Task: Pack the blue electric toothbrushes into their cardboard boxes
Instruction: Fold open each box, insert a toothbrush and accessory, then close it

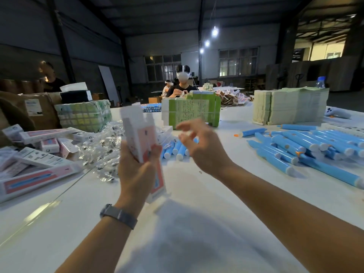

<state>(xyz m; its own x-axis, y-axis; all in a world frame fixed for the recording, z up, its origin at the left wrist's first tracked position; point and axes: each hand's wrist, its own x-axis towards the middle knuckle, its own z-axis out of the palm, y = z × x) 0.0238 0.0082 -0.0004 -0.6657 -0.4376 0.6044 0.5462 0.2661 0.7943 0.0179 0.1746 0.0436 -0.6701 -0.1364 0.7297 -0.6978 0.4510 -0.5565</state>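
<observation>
the left hand (136,170) holds the cardboard box (140,138) upright in a curled grip, flaps open for loading. just right of the box, the right hand (199,146) hovers empty, fingers spread.

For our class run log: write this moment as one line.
left hand: grips pink-and-white cardboard box, upright | right hand: empty, beside box | blue plastic toothbrushes: on table

The toothbrushes (307,152) at three o'clock are sky blue with white end caps (a few show orange tips). The box (141,138) is pink and white. The surface (197,223) is white; the stacked cartons (194,111) at twelve o'clock are green, printed with dark text.
</observation>
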